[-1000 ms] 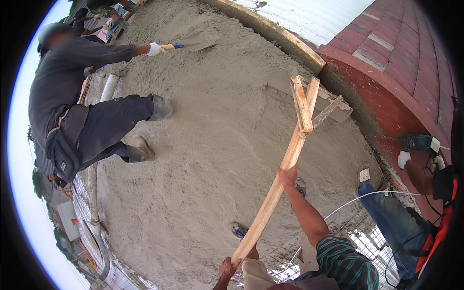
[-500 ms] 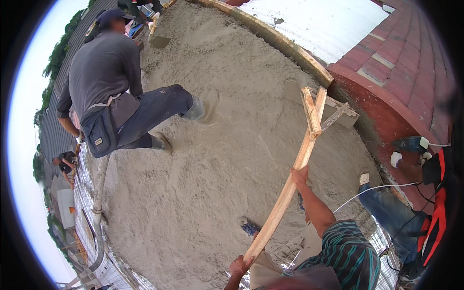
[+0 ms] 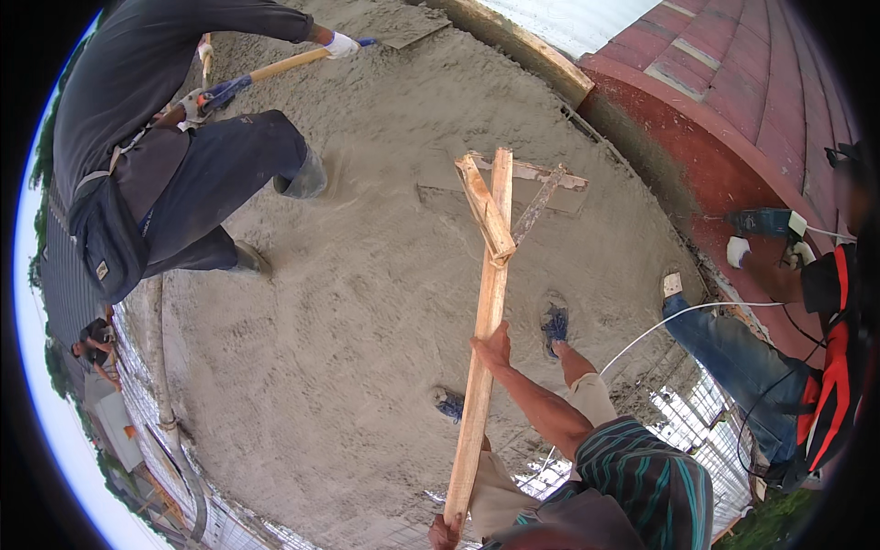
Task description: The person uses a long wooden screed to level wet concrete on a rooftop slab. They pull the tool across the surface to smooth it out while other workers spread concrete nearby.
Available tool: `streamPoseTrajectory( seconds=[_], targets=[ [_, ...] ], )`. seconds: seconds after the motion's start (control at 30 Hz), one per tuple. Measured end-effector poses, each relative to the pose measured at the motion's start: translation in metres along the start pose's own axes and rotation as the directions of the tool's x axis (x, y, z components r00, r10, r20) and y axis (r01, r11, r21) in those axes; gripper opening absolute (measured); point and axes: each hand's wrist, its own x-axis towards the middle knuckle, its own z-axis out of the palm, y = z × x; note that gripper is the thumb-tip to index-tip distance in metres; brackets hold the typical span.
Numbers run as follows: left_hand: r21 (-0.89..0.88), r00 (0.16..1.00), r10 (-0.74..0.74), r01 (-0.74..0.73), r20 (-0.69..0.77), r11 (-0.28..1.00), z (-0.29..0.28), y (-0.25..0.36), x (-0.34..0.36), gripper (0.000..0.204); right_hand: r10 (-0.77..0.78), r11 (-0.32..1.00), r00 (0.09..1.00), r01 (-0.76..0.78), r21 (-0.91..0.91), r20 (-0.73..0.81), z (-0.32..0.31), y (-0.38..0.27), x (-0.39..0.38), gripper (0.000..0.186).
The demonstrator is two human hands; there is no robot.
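My right hand (image 3: 492, 348) is closed round the middle of the long wooden handle of a homemade bull float (image 3: 486, 302). Lower down, my left hand (image 3: 445, 532) grips the handle's bottom end at the picture's edge. Two braces join the handle to a flat board (image 3: 550, 194), which lies on wet grey concrete (image 3: 367, 330) ahead of me. My feet in dark blue shoes (image 3: 555, 325) stand in the concrete, either side of the handle.
On the left, a co-worker in boots bends with a shovel (image 3: 289, 66). A hose (image 3: 158, 357) runs behind them. At right, another person in white gloves holds a teal power tool (image 3: 768, 222) with a white cable (image 3: 632, 344). A wooden form board (image 3: 527, 50) and red wall (image 3: 660, 137) edge the concrete.
The bull float's board has moved left across the concrete, away from the red wall, and the handle stands more upright. The co-worker on the left now works a shovel with both hands.
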Motion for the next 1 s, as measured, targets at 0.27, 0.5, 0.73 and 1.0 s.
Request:
streamPoseTrajectory(
  seconds=[0.27, 0.5, 0.73, 1.0],
  targets=[
    [0.010, 0.990, 0.127, -0.127, -0.063, 0.992, -0.053, 0.173, 0.177, 0.065, -0.084, 0.995, 0.992, 0.078, -0.067, -0.097, -0.026, -0.160, 0.158, 0.070],
    [-0.059, 0.982, 0.073, -0.084, -0.174, 0.995, -0.137, 0.300, 0.279, 0.067, -0.160, 0.987, 0.971, 0.163, 0.001, -0.178, -0.041, -0.279, 0.255, 0.076],
    [0.140, 0.906, 0.340, -0.313, -0.252, 0.939, -0.151, 0.248, 0.268, 0.061, -0.139, 0.970, 0.978, 0.166, 0.178, -0.155, -0.034, -0.267, 0.213, 0.078],
    [0.159, 0.970, 0.222, -0.205, -0.096, 0.966, -0.090, 0.026, 0.066, 0.061, 0.051, 0.978, 0.988, -0.020, 0.208, -0.148, -0.042, -0.017, 0.002, 0.076]
  ],
)
